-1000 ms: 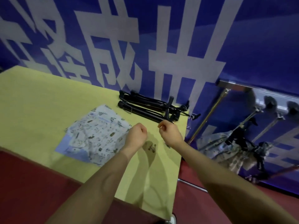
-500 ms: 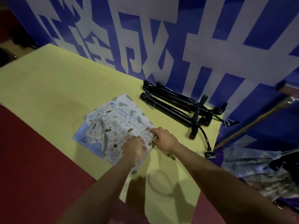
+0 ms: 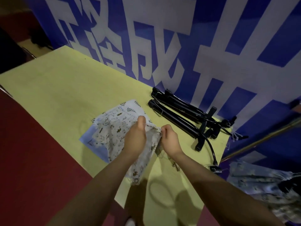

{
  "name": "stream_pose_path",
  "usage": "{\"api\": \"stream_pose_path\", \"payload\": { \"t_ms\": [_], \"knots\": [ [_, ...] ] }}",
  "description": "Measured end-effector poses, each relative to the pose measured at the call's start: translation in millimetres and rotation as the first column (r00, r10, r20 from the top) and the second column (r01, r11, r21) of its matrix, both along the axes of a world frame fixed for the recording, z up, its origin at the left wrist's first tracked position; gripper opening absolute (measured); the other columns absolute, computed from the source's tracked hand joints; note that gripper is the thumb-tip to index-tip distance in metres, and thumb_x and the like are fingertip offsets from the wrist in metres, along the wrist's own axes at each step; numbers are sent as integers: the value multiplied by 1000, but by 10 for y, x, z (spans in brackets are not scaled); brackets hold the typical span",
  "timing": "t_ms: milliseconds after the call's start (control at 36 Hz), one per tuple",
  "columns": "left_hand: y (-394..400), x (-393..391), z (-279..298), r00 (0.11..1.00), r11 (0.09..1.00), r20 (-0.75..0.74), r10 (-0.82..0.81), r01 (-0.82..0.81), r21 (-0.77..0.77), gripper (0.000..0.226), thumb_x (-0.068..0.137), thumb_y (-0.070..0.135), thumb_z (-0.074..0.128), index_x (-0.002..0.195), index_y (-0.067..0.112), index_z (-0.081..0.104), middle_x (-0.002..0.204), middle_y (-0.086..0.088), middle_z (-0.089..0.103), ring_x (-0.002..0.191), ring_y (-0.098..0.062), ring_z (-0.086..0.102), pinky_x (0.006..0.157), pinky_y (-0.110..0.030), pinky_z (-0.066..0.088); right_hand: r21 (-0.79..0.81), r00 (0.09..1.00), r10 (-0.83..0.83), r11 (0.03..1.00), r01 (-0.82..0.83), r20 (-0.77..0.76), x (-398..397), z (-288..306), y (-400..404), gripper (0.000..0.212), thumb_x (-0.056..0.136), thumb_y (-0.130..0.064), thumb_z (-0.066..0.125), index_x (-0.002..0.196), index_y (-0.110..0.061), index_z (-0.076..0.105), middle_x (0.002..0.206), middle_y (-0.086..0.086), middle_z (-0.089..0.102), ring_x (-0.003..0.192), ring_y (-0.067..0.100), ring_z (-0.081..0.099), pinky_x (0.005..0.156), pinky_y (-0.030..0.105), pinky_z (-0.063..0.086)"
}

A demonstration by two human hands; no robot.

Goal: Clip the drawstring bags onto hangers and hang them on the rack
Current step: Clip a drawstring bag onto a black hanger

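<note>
A small stack of patterned drawstring bags (image 3: 114, 126) lies on the yellow-green table (image 3: 57, 88). My left hand (image 3: 136, 138) grips the top white bag (image 3: 143, 162) and lifts its near edge off the stack. My right hand (image 3: 169, 139) pinches the same bag's gathered top edge just to the right. Black clip hangers (image 3: 184, 118) lie in a pile beyond my hands by the wall. At the far right, the rack's metal bar (image 3: 263, 137) shows, with hung bags (image 3: 267, 186) below it.
A blue banner with large white characters (image 3: 179, 46) stands right behind the table. Dark red floor (image 3: 32, 160) runs along the table's near edge. A hanger's hook (image 3: 211, 154) reaches toward the table's right edge.
My view swung left from the rack to the table. Both hands dropped onto the bag stack, took hold of the top bag, and now raise its near edge.
</note>
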State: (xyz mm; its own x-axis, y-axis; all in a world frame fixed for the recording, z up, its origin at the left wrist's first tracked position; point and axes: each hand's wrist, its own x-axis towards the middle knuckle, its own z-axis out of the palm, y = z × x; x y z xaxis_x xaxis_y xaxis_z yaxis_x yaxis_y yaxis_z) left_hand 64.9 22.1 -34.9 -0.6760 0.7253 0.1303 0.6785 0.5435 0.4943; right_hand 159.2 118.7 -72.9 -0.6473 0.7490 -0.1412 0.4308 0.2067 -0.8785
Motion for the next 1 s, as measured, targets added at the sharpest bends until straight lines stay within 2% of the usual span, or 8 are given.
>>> {"api": "stream_pose_path", "payload": {
  "t_ms": [139,250,361,444,583,722,861,1000],
  "knots": [
    [17,-153,45,925,946,-208,-319,295,-135,39,71,-15,52,105,5,54,94,-13,54,86,-31,55,63,-32,37,52,981,-188,980,191,-50,-147,209,57,22,102,-22,33,98,-9,50,70,-1,53,63,20,52,63,35,43],
    [68,-238,98,885,874,-232,-403,296,-386,78,77,-8,51,145,18,21,129,-10,37,114,-29,40,91,-34,40,110,958,-287,952,287,-15,-168,313,114,25,102,-25,35,101,-8,53,79,3,58,72,25,57,67,37,46],
    [18,-377,107,883,822,-64,-465,404,-401,99,77,-12,49,149,31,-4,134,-10,26,104,-27,44,66,-30,44,152,907,-413,905,398,82,-97,361,129,24,102,-27,34,104,-11,52,84,4,59,72,24,55,61,34,41],
    [8,-442,99,846,769,41,-532,503,-394,99,76,-16,46,150,31,-1,139,-7,23,97,-25,48,53,-26,38,193,879,-433,897,398,200,-4,348,160,22,102,-27,35,103,-14,53,85,2,55,72,22,51,52,27,31],
    [80,-489,61,810,730,30,-586,544,-414,91,79,-13,44,151,21,-1,146,-5,19,92,-25,50,57,-31,40,136,871,-462,885,444,163,123,201,41,22,100,-23,42,105,-8,58,90,10,65,74,27,58,63,32,42],
    [167,-342,-15,789,717,22,-614,569,-403,89,81,-10,46,150,15,-4,150,-7,14,73,-20,48,52,-31,38,142,804,-465,884,446,370,398,5,-63,9,92,-15,49,94,-14,57,93,11,64,83,30,61,69,33,47],
    [142,-195,-23,757,687,59,-651,620,-378,76,78,-13,42,142,23,22,132,-15,27,56,-14,36,43,-24,27,127,766,-318,945,300,559,570,-188,-208,6,80,-12,54,78,-17,56,92,5,64,82,25,61,81,41,54],
    [161,-194,-17,673,551,28,-739,629,-549,47,82,-9,43,124,11,42,123,-16,36,86,-27,50,65,-37,43,182,738,-253,967,178,625,678,-280,-339,14,76,-17,63,89,-15,57,102,5,51,95,26,55,85,38,48]
  ]
}}
